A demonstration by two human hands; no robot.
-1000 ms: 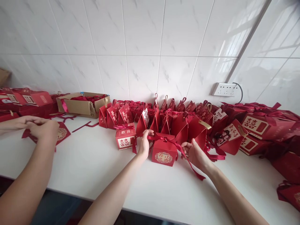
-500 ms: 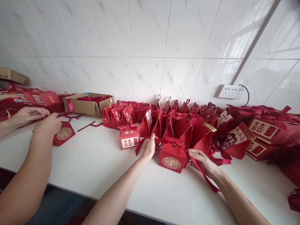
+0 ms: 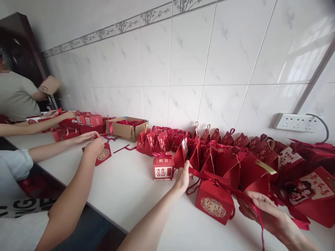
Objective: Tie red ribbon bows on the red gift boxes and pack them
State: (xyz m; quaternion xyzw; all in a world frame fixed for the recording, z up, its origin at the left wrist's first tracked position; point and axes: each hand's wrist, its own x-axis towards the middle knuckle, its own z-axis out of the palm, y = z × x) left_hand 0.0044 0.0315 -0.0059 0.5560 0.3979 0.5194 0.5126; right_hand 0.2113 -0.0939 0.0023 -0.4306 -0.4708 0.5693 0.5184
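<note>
Fingers (image 3: 187, 168) on ribbon (image 3: 200, 174) | both hands (image 3: 181, 178) (image 3: 273, 213) seemingly farther apart | (person (image 3: 17, 93) appears)

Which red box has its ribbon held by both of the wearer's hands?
The emblem box between the left hand and right hand, which hold its ribbon; the farther emblem box is at a co-worker's hands.

Tiled room, kind unclear: marbled tiles (image 3: 187, 55), bamboo border (image 3: 155, 15), white table (image 3: 125, 177).

Right hand (image 3: 273, 213) blurred, fingers (image 3: 258, 198) seemingly partly behind ribbon (image 3: 258, 212)
</note>
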